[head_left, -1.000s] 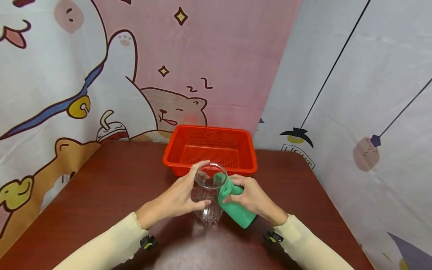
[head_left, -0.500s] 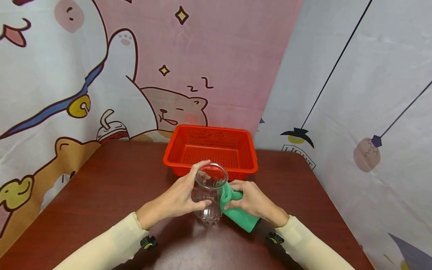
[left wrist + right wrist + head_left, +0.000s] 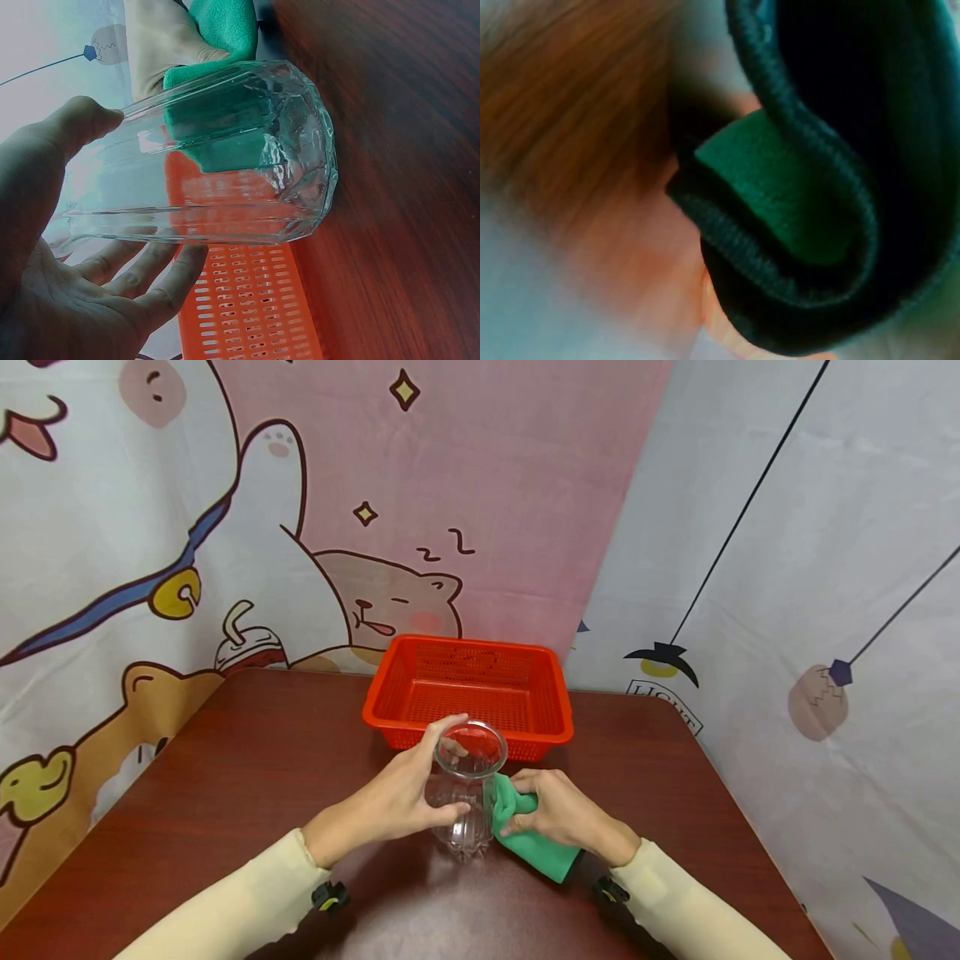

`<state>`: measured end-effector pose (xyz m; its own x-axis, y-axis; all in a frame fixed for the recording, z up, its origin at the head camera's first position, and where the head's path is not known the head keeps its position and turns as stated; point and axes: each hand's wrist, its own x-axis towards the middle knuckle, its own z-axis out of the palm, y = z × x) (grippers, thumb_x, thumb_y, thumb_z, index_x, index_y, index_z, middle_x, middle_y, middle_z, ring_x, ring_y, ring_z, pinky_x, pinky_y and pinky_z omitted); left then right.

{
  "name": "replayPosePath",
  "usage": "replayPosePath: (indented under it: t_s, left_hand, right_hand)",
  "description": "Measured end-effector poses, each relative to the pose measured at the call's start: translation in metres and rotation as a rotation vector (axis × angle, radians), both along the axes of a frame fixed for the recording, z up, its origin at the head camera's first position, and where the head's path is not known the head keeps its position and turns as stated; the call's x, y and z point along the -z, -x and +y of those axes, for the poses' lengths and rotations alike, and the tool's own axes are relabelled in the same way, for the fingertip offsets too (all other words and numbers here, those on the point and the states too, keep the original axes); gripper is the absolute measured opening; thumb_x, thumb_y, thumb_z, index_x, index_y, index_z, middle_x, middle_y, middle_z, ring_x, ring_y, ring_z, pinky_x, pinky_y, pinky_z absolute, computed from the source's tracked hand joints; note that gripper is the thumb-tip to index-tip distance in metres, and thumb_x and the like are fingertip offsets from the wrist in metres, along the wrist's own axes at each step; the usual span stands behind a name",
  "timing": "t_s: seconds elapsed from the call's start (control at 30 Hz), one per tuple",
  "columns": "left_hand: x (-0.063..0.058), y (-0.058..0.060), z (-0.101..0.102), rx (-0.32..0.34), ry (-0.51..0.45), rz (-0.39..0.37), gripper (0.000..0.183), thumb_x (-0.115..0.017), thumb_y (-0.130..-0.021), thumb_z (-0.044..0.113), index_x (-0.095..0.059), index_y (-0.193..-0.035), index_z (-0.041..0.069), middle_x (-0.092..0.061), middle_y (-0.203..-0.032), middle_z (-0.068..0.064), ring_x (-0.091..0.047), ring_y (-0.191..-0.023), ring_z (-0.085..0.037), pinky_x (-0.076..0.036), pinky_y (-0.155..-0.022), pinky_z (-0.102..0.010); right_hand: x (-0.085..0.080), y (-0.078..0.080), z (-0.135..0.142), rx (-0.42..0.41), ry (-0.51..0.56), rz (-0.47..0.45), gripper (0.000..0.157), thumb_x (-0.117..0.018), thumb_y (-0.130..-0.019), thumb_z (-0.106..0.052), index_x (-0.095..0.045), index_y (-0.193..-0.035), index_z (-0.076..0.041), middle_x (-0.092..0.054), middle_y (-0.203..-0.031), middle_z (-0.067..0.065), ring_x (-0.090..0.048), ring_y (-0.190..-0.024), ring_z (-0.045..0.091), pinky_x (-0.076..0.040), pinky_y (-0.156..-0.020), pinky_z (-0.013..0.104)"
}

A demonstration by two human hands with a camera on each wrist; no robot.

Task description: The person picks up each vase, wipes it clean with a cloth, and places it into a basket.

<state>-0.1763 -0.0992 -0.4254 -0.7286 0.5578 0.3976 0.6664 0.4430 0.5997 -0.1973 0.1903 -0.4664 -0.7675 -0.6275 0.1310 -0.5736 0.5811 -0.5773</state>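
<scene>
In the head view a clear glass jar (image 3: 463, 814) with a wide round rim stands tilted slightly at the middle of the table. My left hand (image 3: 408, 789) grips it from the left, thumb on the near side and fingers round the far side. The left wrist view shows the jar's ribbed wall and thick base (image 3: 300, 157). My right hand (image 3: 555, 810) pinches a folded green cloth (image 3: 543, 852), which lies against the jar's right side. In the right wrist view the cloth's folds (image 3: 787, 195) fill much of the picture and hide the right fingers.
Behind the jar stands a red plastic basket (image 3: 468, 702) with perforated walls. The dark reddish-brown table (image 3: 247, 760) reaches back to a cartoon-printed curtain (image 3: 517, 510), which also hangs along both sides.
My right hand has slid the cloth down along the jar's right side, and the cloth no longer shows behind the rim. The left hand and the jar have stayed in place.
</scene>
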Motion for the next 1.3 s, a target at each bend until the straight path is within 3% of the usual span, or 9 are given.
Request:
replayPosePath:
  t_s: [0.37,0.7,1.07,1.3]
  left_hand:
    - [0.000,0.000,-0.001,-0.001,0.003,-0.021,0.112,-0.089,-0.081,0.034,-0.011,-0.162,0.034,-0.064,-0.127,-0.004,-0.064,-0.116,-0.018,-0.053,-0.096,-0.039]
    - [0.001,-0.001,-0.001,-0.008,0.000,-0.016,0.113,-0.089,-0.080,0.033,-0.012,-0.163,0.033,-0.063,-0.128,-0.003,-0.062,-0.113,-0.011,-0.055,-0.092,-0.036]
    - [0.000,-0.001,-0.001,-0.007,0.002,-0.005,0.113,-0.089,-0.080,0.032,-0.013,-0.164,0.028,-0.064,-0.127,-0.004,-0.063,-0.114,-0.013,-0.055,-0.093,-0.038]
    - [0.001,-0.001,-0.001,-0.001,-0.005,-0.011,0.113,-0.089,-0.081,0.033,-0.011,-0.162,0.036,-0.063,-0.127,-0.005,-0.064,-0.114,-0.015,-0.054,-0.094,-0.038]
  right_hand:
    - [0.002,-0.002,-0.001,-0.003,-0.077,0.080,0.027,-0.093,-0.073,-0.040,-0.080,-0.094,-0.030,-0.068,-0.120,-0.005,-0.064,-0.111,0.011,-0.055,-0.093,0.032]
    - [0.004,-0.004,-0.003,-0.011,-0.113,0.141,0.030,-0.095,-0.070,-0.038,-0.081,-0.092,-0.022,-0.064,-0.117,-0.004,-0.060,-0.110,0.014,-0.056,-0.093,0.034]
    - [0.004,-0.004,-0.008,0.018,-0.130,0.114,0.047,-0.097,-0.068,-0.036,-0.080,-0.109,-0.021,-0.065,-0.118,-0.006,-0.062,-0.111,0.012,-0.055,-0.095,0.032]
    - [0.005,0.000,-0.010,0.055,-0.091,0.055,0.055,-0.100,-0.063,-0.036,-0.078,-0.113,-0.026,-0.066,-0.113,-0.017,-0.063,-0.108,0.006,-0.054,-0.095,0.030]
